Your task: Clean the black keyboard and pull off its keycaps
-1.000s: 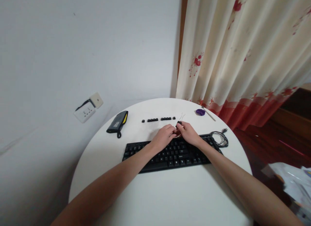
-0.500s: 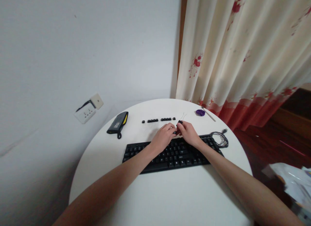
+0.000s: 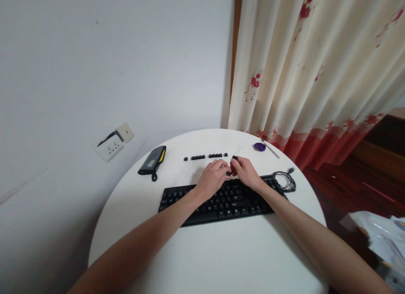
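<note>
Right grip [image 3: 247, 172] is closed around the black handle of a wire tool [image 3: 234, 158], prongs pointing away, while the left grip [image 3: 214, 178] pinches what looks like a small black keycap [image 3: 228, 173] by the far edge of the keyboard [image 3: 218, 209], which lies on the white counter [image 3: 221, 252]. Loose keycaps [image 3: 198, 157] sit lined up beyond it, so that much looks done; the pinched piece is not yet among them, many keys remain seated, and the grips hide some.

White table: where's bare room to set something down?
Bare: in front of the keyboard, between the forearms; beyond the keycaps, to the far table edge. Crowded: around left hand and right hand, and where coiled cable meets the keyboard.
</note>
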The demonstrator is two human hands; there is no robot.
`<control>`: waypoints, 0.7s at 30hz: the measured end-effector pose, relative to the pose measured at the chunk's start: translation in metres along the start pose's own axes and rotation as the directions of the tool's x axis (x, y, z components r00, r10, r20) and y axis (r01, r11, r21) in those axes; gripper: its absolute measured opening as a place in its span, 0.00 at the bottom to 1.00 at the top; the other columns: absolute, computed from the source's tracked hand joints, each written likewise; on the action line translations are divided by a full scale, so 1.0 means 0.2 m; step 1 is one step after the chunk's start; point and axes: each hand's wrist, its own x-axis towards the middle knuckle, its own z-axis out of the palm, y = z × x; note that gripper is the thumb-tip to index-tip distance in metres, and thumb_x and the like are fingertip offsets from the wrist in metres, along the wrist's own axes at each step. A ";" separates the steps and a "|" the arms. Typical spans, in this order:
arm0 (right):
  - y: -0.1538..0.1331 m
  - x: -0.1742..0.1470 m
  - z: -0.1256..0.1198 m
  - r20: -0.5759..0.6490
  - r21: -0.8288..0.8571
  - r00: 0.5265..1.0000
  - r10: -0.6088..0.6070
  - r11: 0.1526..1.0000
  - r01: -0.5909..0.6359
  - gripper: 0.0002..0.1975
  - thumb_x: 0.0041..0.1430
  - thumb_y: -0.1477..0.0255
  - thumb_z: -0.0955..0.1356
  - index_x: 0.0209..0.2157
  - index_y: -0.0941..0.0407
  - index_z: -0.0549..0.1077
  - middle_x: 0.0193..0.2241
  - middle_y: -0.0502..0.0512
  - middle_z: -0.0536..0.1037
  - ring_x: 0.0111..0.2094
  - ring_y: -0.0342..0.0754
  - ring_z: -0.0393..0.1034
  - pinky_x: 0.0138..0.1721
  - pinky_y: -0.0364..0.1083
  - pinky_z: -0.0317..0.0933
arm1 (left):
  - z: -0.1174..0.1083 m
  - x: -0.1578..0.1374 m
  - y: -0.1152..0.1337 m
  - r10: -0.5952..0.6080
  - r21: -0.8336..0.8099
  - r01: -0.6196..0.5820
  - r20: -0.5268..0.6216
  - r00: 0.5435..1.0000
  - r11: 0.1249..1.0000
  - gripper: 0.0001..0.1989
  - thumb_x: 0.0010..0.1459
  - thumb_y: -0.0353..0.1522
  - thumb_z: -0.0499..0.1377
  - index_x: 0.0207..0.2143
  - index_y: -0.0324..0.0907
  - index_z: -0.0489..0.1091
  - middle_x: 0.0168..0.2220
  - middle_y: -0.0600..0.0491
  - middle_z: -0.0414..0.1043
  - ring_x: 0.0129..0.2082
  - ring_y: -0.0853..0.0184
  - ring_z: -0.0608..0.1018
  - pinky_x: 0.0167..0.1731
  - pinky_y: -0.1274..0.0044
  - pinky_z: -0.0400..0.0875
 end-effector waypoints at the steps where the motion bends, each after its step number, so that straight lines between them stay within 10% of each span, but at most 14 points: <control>1: 0.00 0.00 0.00 -0.001 0.009 1.000 0.015 1.000 -0.015 0.18 0.64 0.61 0.61 0.25 0.57 0.68 0.20 0.50 0.72 0.21 0.43 0.67 0.25 0.42 0.63 | 0.00 0.00 0.00 0.001 -0.006 -0.001 -0.004 1.000 1.000 0.08 0.58 0.29 0.62 0.41 0.44 0.71 0.43 0.52 0.70 0.44 0.62 0.71 0.46 0.68 0.68; 15: -0.01 0.02 -0.01 0.062 0.078 0.967 0.249 0.964 -0.253 0.17 0.63 0.66 0.60 0.22 0.58 0.68 0.16 0.53 0.75 0.17 0.44 0.70 0.20 0.40 0.64 | 0.01 0.01 -0.02 -0.034 -0.183 0.036 0.013 0.999 0.983 0.05 0.58 0.31 0.62 0.39 0.45 0.73 0.40 0.52 0.75 0.43 0.62 0.72 0.45 0.69 0.65; 21: -0.04 0.01 -0.02 0.125 0.099 0.946 0.299 0.945 -0.311 0.19 0.62 0.68 0.60 0.19 0.58 0.69 0.15 0.54 0.76 0.18 0.44 0.71 0.20 0.39 0.62 | 0.03 0.03 -0.03 -0.245 -0.470 0.222 0.013 0.970 0.854 0.05 0.54 0.29 0.64 0.35 0.42 0.74 0.34 0.54 0.75 0.34 0.67 0.74 0.37 0.76 0.68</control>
